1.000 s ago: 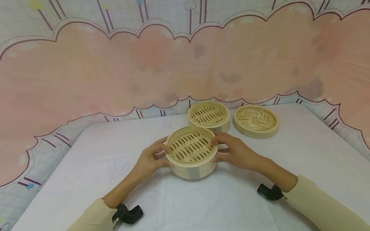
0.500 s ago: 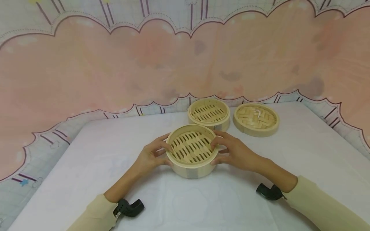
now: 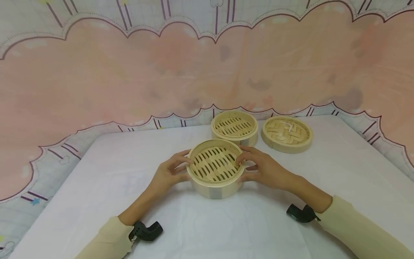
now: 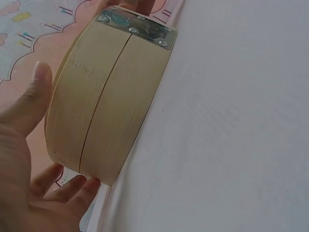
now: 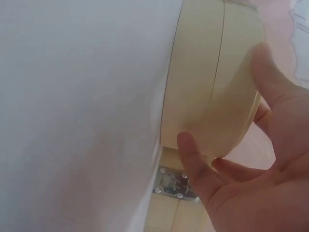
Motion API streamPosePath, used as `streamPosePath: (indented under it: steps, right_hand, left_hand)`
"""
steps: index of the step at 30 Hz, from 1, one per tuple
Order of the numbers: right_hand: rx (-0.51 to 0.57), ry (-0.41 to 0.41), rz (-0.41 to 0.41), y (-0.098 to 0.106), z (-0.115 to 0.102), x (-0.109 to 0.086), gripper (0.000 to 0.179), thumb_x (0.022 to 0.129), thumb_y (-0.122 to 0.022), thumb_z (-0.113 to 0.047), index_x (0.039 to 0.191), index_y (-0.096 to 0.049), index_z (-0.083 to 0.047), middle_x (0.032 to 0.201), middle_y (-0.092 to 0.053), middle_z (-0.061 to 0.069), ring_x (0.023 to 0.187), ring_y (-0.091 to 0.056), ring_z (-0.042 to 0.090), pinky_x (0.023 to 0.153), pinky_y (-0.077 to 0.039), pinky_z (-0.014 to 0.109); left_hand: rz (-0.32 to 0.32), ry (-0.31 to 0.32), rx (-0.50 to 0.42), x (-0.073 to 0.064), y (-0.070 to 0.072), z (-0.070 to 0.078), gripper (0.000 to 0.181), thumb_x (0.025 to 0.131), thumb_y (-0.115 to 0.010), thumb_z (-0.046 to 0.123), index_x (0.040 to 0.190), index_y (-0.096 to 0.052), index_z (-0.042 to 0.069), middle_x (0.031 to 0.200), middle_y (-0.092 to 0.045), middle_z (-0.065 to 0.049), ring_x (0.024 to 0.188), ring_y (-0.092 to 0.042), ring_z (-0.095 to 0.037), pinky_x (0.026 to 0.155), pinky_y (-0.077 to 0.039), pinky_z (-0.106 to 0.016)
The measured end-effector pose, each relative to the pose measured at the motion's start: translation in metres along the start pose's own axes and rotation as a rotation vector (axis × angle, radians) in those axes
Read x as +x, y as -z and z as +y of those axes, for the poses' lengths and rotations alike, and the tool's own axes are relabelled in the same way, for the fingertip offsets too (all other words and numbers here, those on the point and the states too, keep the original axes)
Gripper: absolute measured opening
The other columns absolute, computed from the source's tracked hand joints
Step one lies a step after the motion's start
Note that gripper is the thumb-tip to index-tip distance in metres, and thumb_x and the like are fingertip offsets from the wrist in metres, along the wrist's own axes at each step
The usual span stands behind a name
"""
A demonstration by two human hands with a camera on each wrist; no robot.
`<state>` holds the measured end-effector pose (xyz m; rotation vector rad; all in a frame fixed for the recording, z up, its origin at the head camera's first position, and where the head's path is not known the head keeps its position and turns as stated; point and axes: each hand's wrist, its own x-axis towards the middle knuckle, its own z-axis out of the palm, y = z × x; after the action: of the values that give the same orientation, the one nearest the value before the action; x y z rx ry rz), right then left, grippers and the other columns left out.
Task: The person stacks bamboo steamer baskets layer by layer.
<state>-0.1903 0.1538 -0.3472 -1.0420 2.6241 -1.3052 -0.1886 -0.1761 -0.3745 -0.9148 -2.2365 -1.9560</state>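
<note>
A round bamboo steamer basket point(image 3: 215, 165) with a slatted floor stands upright on the white cloth, a metal plate point(image 4: 135, 26) on its side facing the person. At its left, my left hand point(image 3: 169, 169) keeps its fingertips at the rim and wall; in the left wrist view the thumb point(image 4: 42, 72) is up beside the rim, and the other fingers curl against the side. On the right side, my right hand point(image 3: 262, 167) holds the basket, index finger bent over the rim. Its thumb point(image 5: 263, 58) lies near the rim in the right wrist view.
Just behind stands a second bamboo steamer basket point(image 3: 235, 126), overlapped by the right fingertips in the head view. Right of it lies a woven bamboo lid point(image 3: 286, 133) with a small white loop. A patterned cloth backdrop point(image 3: 181, 79) rises behind the white-covered table point(image 3: 136, 154).
The left thumb has slid up and back from the basket's front wall, and the right thumb has shifted slightly up. The basket stays nearly in place. Fingers remain at its rim.
</note>
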Motion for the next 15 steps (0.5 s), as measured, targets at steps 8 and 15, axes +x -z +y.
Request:
streamPosePath:
  steps: [8,15]
  right_hand:
    - [0.011,-0.015,0.014,0.009,0.004,0.001,0.039,0.078,-0.079,-0.026,0.113,-0.064,-0.016,0.149,-0.035,0.014,0.133,-0.038,0.032,0.084,-0.056,0.033]
    - [-0.039,-0.024,0.077,0.021,0.005,0.003,0.039,0.086,-0.072,-0.026,0.122,-0.06,-0.015,0.145,-0.042,0.013,0.118,-0.054,0.031,0.083,-0.056,0.033]
  left_hand:
    - [-0.002,-0.028,0.036,0.001,-0.001,-0.004,0.036,0.073,-0.078,-0.004,0.105,-0.061,-0.003,0.145,-0.039,-0.017,0.132,-0.038,-0.033,0.104,-0.041,-0.04]
    - [-0.007,-0.033,0.039,0.0,0.0,-0.001,0.037,0.073,-0.079,-0.002,0.105,-0.061,-0.002,0.145,-0.038,-0.017,0.132,-0.038,-0.034,0.103,-0.042,-0.04]
